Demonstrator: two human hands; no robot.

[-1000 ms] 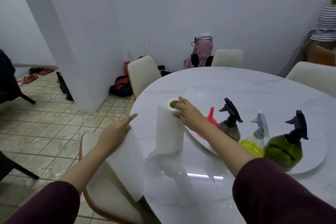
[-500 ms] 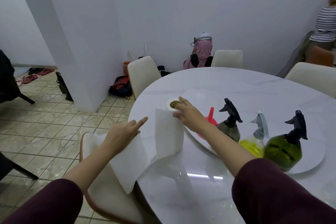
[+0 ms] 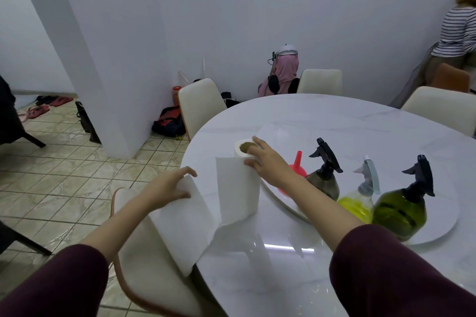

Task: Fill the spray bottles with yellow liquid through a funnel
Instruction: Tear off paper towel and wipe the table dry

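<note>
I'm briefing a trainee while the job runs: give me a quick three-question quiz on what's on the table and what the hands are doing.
1. True or false: the red funnel sits in a bottle's neck.
2. Which hand rests on top of the paper towel roll? A) left B) right C) neither
3. What does the left hand hold?

Key
1. False: it stands on the white turntable, spout up, beside the smoky grey spray bottle.
2. B: the right hand steadies the roll.
3. The loose paper towel sheet, pulled out past the table edge.
</note>
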